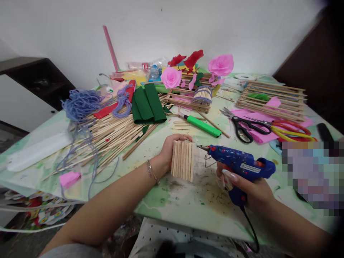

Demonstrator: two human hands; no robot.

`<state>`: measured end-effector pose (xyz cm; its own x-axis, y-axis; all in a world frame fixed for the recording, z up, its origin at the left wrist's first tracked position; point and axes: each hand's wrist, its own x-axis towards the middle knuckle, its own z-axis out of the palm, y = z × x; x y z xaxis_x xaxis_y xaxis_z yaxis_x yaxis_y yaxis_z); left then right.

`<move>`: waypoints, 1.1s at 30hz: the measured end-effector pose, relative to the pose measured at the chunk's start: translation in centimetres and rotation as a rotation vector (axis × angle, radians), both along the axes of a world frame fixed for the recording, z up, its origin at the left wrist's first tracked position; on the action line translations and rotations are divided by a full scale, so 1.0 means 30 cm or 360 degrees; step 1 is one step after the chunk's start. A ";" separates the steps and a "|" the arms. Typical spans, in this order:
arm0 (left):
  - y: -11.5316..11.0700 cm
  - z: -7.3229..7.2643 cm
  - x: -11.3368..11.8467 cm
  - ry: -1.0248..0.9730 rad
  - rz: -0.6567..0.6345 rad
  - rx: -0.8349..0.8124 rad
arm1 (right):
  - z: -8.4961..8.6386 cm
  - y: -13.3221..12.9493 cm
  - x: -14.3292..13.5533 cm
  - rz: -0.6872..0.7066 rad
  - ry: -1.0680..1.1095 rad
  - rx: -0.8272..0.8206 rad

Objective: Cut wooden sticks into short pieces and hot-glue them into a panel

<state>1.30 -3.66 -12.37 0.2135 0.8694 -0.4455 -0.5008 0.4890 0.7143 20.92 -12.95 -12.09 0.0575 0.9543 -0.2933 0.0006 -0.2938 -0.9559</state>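
Observation:
My left hand [168, 150] grips a small panel of glued wooden sticks [182, 160], held upright just above the table [172, 204]. My right hand [248, 190] holds a blue hot glue gun [242, 165], its metal nozzle pointing left at the panel's upper right edge, a short gap away. A finger rests near the trigger. The gun's black cord hangs down past the table's front edge.
A heap of loose wooden sticks [113, 134] and blue yarn [80, 104] lies at the left. Green folded felt [147, 104], a green cutter [202, 125], black scissors [245, 125], red-yellow scissors [291, 129], stick frames [271, 98] and paper flowers [220, 65] fill the back.

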 end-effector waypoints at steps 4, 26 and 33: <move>-0.001 -0.002 0.001 0.0002 -0.0088 0.0039 | -0.007 0.001 -0.007 0.0011 0.0005 0.0028; 0.007 -0.028 0.001 0.0002 -0.0088 0.0047 | 0.008 0.003 -0.017 0.0025 -0.0019 0.0014; 0.006 -0.016 0.003 -0.0022 -0.0058 -0.0043 | 0.007 0.008 -0.005 0.0111 -0.0113 0.0069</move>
<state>1.39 -3.49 -12.84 0.2510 0.8486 -0.4657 -0.4920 0.5262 0.6936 20.75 -12.71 -11.88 0.0098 0.9684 -0.2491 0.0879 -0.2490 -0.9645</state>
